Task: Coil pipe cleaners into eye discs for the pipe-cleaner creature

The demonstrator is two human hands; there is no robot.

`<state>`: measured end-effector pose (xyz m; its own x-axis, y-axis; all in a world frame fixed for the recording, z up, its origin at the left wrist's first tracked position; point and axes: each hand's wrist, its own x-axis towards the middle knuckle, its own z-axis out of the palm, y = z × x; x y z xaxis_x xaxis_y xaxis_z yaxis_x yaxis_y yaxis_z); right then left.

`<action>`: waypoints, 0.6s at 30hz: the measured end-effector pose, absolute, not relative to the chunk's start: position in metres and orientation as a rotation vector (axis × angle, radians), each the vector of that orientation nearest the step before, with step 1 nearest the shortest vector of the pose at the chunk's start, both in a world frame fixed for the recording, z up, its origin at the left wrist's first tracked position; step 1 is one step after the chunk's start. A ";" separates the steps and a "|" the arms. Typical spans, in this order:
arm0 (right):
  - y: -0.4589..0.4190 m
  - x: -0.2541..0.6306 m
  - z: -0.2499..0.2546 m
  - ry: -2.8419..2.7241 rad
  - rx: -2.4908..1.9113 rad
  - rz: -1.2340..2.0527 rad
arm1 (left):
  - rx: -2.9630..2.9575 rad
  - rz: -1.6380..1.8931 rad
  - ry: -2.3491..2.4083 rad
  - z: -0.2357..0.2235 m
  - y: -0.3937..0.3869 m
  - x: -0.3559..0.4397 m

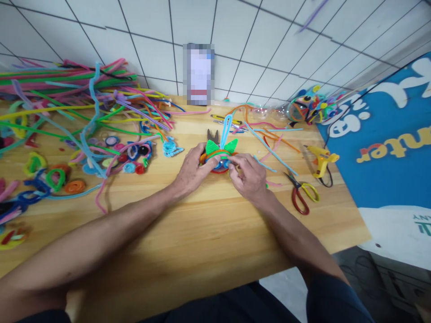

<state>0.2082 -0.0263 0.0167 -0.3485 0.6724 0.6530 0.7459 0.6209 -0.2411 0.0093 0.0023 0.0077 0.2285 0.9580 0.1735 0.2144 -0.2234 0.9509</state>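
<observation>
A small pipe-cleaner figure (220, 152) with green ears, orange and blue coils and a light blue loop rising from its top rests on the wooden table (202, 233). My left hand (191, 172) grips its left side with curled fingers. My right hand (247, 177) pinches its right side, fingers pressed together on the coils. Both forearms reach in from the near edge.
Loose pipe cleaners (77, 94) and coiled pieces (128, 154) cover the left of the table. Pliers (213, 135) lie behind the figure. Red-handled scissors (301, 193) and a yellow glue gun (321, 159) lie at the right. A bag of colourful pieces (311, 107) sits far right.
</observation>
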 end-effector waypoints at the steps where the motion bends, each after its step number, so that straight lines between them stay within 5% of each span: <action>1: -0.026 0.208 0.017 -2.101 -1.107 -0.132 | 1.629 1.071 1.124 0.008 0.002 0.010; 18: -0.027 0.204 0.018 -2.154 -1.045 -0.197 | 1.639 1.076 1.141 0.007 0.000 0.010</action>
<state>0.2036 -0.0269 0.0180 -0.4096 0.6230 0.6664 0.7338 0.6591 -0.1651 0.0100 0.0004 0.0072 0.2148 0.9604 0.1775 0.2334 -0.2269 0.9455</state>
